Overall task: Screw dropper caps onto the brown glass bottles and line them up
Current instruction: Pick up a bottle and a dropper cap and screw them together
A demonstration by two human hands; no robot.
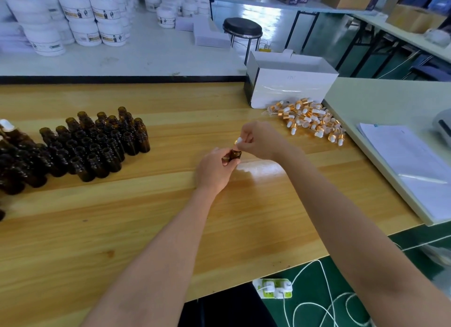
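My left hand (214, 169) grips a small brown glass bottle (235, 154) above the middle of the wooden table (170, 229). My right hand (258, 140) pinches a gold-collared dropper cap with a white bulb (238, 141) right at the bottle's mouth. Several uncapped brown bottles (97, 143) stand packed in rows at the left. At the far left edge a capped bottle (7, 126) shows its white bulb. A loose pile of dropper caps (312, 119) lies at the right, beyond my right hand.
A white open box (290, 82) stands behind the cap pile. A pale table with papers (410, 165) adjoins on the right. White tubs (80, 16) are stacked on the far table, by a black stool (242, 29). A power strip and white cables (275, 287) lie on the floor.
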